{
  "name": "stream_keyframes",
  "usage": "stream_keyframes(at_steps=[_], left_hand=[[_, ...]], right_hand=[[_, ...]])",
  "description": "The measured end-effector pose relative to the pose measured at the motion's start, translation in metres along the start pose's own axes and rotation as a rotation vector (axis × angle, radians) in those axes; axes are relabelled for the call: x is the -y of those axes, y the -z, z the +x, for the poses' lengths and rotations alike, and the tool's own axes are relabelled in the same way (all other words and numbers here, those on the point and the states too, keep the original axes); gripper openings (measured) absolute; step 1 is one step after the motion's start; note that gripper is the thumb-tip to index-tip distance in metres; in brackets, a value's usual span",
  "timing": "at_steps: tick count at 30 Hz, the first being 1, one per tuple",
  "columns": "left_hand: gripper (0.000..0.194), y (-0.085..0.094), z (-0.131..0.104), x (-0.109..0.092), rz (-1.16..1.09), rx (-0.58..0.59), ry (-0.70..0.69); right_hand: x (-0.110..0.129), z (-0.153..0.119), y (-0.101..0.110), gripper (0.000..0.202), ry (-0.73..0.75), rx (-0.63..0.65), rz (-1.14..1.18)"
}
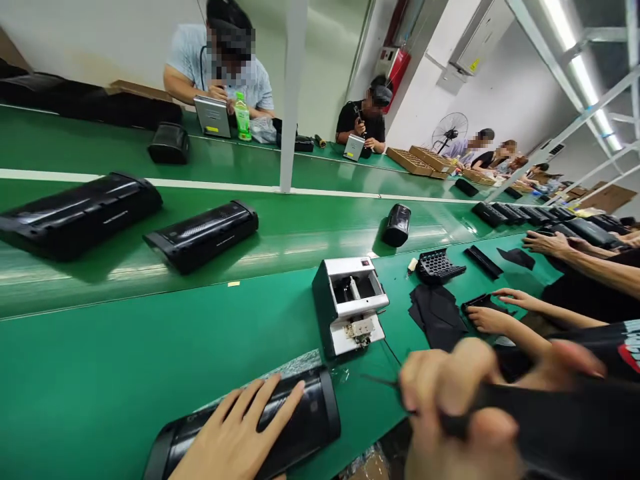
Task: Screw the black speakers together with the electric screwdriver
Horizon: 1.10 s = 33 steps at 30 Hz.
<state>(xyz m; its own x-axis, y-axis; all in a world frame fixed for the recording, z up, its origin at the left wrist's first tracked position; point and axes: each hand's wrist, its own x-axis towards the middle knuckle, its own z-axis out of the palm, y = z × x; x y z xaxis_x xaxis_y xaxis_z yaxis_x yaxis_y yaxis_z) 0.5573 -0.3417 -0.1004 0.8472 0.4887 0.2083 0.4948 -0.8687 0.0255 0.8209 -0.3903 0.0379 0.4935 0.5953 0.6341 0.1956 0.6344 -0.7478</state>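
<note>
A glossy black plastic housing (300,417) lies on the green bench at the bottom, on a strip of clear bubble wrap (300,363). My left hand (235,427) rests across its top with fingers spread. To the right, my right hand (450,407) is raised and smeared by motion, its fingers closed round a dark screwdriver (383,381) whose thin shaft points left; the handle is mostly hidden. Just beyond both hands stands a small white and black screw feeder (350,307).
Black housings (205,233) lie along the green conveyor (310,220). At right, a co-worker's hands (493,317) handle black parts beside dark sheets (435,313) and a perforated part (440,265). A white post (293,100) rises beyond the conveyor. Other people sit across.
</note>
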Motion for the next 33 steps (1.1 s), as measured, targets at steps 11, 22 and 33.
stream_keyframes(at_steps=[11,22,33], left_hand=[[0.077,0.020,0.016,-0.004,-0.005,-0.292,-0.008],[0.034,0.019,0.000,-0.033,-0.200,-0.391,0.086],[0.035,0.018,0.004,-0.031,-0.120,-0.417,0.051]], right_hand=[[-0.039,0.053,0.003,0.041,-0.078,-0.089,-0.137],[-0.025,0.030,-0.020,0.051,-0.320,0.170,-0.131],[0.004,0.030,-0.065,0.048,-0.261,0.294,0.132]])
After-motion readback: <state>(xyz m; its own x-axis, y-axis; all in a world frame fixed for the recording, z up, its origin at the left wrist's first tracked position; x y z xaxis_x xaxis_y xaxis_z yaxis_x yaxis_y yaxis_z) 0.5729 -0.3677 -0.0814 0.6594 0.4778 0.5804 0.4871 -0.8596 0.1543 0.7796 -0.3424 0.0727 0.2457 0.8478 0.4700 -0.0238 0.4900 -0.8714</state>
